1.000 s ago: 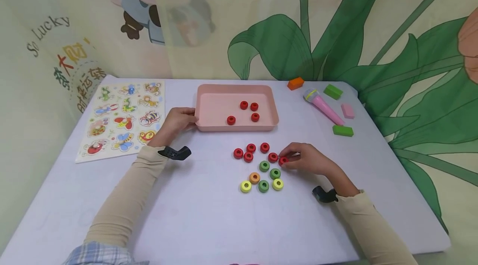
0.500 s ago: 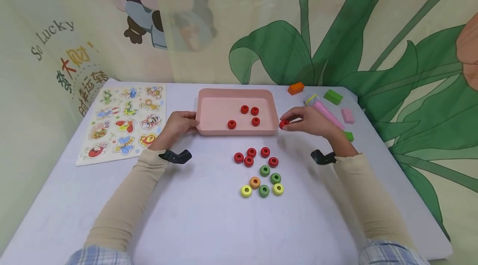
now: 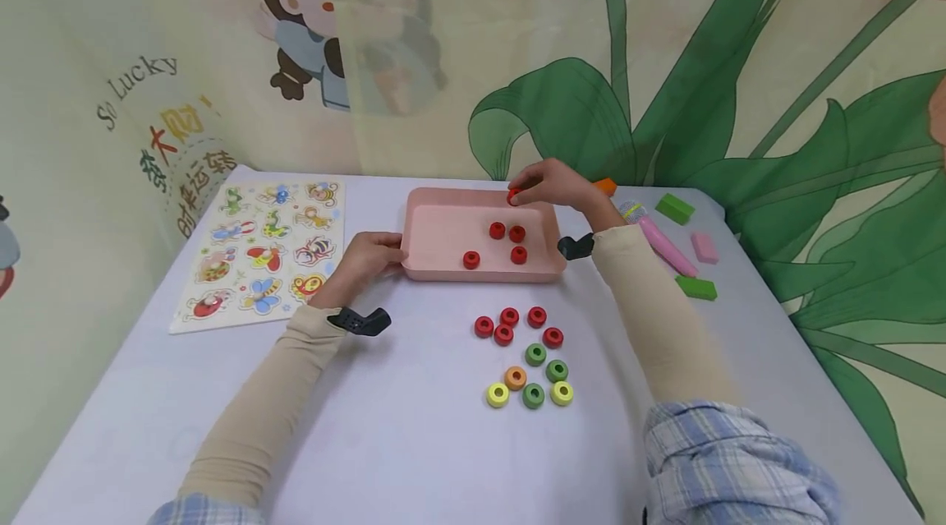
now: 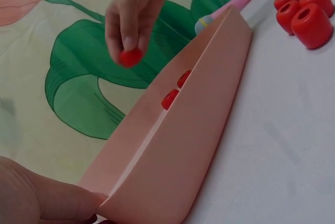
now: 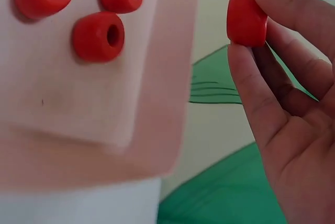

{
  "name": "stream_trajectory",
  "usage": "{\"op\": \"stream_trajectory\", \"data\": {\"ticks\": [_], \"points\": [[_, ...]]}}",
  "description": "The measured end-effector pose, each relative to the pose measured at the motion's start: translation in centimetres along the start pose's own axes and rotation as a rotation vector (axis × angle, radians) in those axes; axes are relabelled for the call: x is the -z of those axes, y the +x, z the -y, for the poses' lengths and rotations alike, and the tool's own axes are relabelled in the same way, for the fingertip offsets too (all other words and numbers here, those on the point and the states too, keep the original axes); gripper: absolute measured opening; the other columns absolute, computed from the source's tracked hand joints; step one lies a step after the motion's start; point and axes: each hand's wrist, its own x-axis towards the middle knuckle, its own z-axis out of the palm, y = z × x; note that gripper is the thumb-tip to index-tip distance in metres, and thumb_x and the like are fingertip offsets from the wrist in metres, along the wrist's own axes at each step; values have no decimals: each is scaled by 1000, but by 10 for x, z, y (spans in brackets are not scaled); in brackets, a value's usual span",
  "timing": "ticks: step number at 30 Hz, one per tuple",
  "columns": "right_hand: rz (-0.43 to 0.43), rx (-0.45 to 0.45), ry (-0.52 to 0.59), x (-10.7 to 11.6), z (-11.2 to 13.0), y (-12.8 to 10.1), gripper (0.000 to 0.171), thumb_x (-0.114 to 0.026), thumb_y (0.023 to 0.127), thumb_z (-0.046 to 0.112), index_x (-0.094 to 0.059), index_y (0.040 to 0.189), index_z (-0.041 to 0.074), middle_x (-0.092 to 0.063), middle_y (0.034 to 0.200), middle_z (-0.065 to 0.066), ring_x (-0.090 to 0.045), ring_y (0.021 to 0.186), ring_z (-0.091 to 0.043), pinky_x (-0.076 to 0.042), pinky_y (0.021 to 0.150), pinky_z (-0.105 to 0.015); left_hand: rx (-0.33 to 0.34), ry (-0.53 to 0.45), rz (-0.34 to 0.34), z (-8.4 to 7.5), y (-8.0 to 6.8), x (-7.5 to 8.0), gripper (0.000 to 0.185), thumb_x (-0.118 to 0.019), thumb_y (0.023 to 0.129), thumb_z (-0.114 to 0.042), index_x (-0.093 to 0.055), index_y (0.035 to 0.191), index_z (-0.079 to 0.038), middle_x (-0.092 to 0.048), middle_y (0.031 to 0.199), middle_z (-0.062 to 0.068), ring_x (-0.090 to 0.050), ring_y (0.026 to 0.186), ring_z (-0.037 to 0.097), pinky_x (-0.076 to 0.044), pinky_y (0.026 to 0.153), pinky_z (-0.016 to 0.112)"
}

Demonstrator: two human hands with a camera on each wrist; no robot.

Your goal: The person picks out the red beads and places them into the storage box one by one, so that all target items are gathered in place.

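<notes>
My right hand [image 3: 553,183] pinches a red bead [image 5: 247,20] between thumb and fingertips, above the far rim of the pink tray [image 3: 436,274]. Four-sided and shallow, the tray holds several red beads, one of them a red bead [image 3: 471,260] near its front wall. At the tray's left end my left hand [image 3: 367,262] grips the rim; in the left wrist view its thumb [image 4: 63,198] lies at the tray's corner. In front of the tray lie loose red beads, a green bead [image 3: 534,395], an orange bead [image 3: 515,378] and a yellow bead [image 3: 498,395] among others.
An insect puzzle board [image 3: 259,254] lies at the left. To the right are a pink toy microphone [image 3: 665,246], a green block [image 3: 696,288], another green block [image 3: 675,209], a pink block [image 3: 704,247] and an orange block [image 3: 605,186]. A printed curtain hangs behind the table.
My right hand has lifted a red bead from the loose group and carried it forward and left to the tray's far side. My left hand keeps its grip on the tray.
</notes>
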Motion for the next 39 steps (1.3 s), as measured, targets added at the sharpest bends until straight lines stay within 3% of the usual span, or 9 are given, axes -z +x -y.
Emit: {"op": "stream_trajectory", "data": {"ticks": [9, 16, 24, 31, 39], "points": [[-5, -115, 70, -30, -16, 40, 26, -73, 90, 17, -71, 114, 7, -66, 108, -10, -51, 107, -27, -48, 94, -39, -13, 3, -19, 4, 0, 2, 42, -58, 92, 6, -53, 134, 11, -55, 131, 28, -58, 113, 32, -52, 94, 34], [-30, -249, 185, -45, -25, 45, 25, -77, 87, 19, -72, 110, 12, -62, 111, -9, -47, 110, -27, -47, 94, -40, -22, -17, -7, 4, -2, -1, 43, -56, 93, 7, -50, 135, 13, -53, 133, 29, -56, 116, 34, -51, 95, 35], [-32, -243, 67, -55, -28, 50, 31, -76, 88, 18, -69, 118, 11, -61, 112, -9, -51, 103, -27, -51, 85, -35, -11, 1, -12, 3, -1, 1, 43, -56, 93, 6, -50, 135, 12, -53, 134, 28, -56, 117, 34, -50, 97, 36], [-29, -308, 96, -57, -30, 47, 35, -74, 89, 18, -68, 124, 15, -58, 118, -7, -49, 108, -27, -51, 88, -34, -3, 4, -16, 5, 0, -1, 43, -57, 93, 6, -51, 135, 12, -54, 133, 28, -57, 116, 33, -51, 96, 35], [-25, -282, 63, -58, -29, 47, 34, -73, 90, 18, -68, 124, 14, -60, 115, -8, -52, 102, -26, -50, 84, -33, -1, -10, -22, 4, 2, -1, 43, -58, 93, 6, -51, 135, 12, -54, 132, 29, -58, 112, 30, -52, 95, 35]]}}
